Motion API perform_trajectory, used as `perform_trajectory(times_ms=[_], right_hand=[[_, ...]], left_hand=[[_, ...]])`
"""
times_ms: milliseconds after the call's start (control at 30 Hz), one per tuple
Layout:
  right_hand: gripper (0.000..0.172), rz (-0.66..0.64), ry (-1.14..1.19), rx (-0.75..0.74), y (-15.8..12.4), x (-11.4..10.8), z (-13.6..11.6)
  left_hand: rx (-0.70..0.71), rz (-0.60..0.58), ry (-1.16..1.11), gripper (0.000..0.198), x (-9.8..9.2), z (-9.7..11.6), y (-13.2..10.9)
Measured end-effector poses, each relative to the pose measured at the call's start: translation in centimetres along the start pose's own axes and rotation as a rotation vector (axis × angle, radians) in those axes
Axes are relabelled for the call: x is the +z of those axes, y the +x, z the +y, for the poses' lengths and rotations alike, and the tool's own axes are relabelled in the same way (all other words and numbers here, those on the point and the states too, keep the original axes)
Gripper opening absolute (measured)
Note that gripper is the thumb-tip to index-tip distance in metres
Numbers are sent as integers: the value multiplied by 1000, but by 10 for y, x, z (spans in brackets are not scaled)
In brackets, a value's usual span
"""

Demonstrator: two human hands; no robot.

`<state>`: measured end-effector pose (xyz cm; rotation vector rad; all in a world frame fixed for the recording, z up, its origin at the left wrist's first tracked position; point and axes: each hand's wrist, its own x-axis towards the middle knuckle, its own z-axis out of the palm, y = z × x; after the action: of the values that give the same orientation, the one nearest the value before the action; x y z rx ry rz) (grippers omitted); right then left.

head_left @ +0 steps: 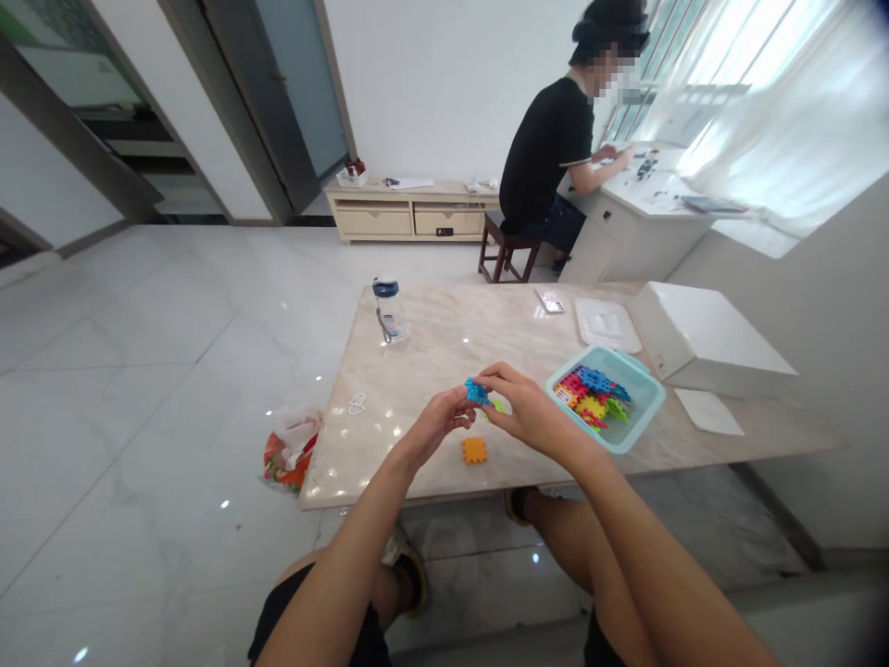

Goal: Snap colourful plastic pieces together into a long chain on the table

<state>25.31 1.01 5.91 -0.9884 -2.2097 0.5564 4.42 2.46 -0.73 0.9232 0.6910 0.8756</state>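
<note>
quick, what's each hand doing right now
left hand: closed on the blue block
right hand: closed on the same blue block, with a green piece under it

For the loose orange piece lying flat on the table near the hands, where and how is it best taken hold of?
The orange piece lies flat on the marble table, apart from other things. Probably best: come from above and pinch two opposite edges, since its broad face is down and the notched rim gives purchase. The right hand and left hand are both busy with the blue piece.

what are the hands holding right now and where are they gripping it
Both hands, left hand and right hand, pinch a small blue block piece between them, fingers at its opposite edges.
</note>
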Motion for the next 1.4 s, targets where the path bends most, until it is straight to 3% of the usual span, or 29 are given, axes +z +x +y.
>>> perform_trajectory(times_ms=[367,500,767,967,1200,1400], right_hand=[[33,-47,-52,48,14,16,2],[26,-60,-37,25,20,17,4],[20,-69,40,30,20,12,-3],[27,-84,36,74,19,14,-3],[24,-162,-15,76,18,12,-3],[30,-147,-10,88,18,13,0]], left_hand=[[-24,17,-51,48,-21,-8,-4],[-23,47,-55,49,-23,-7,-2],[-52,-24,-147,49,-20,-6,-6],[-46,-44,-166,48,-21,-7,-4],[-36,-71,-128,49,-18,-11,-3],[-18,-82,-123,53,-19,-14,-3]])
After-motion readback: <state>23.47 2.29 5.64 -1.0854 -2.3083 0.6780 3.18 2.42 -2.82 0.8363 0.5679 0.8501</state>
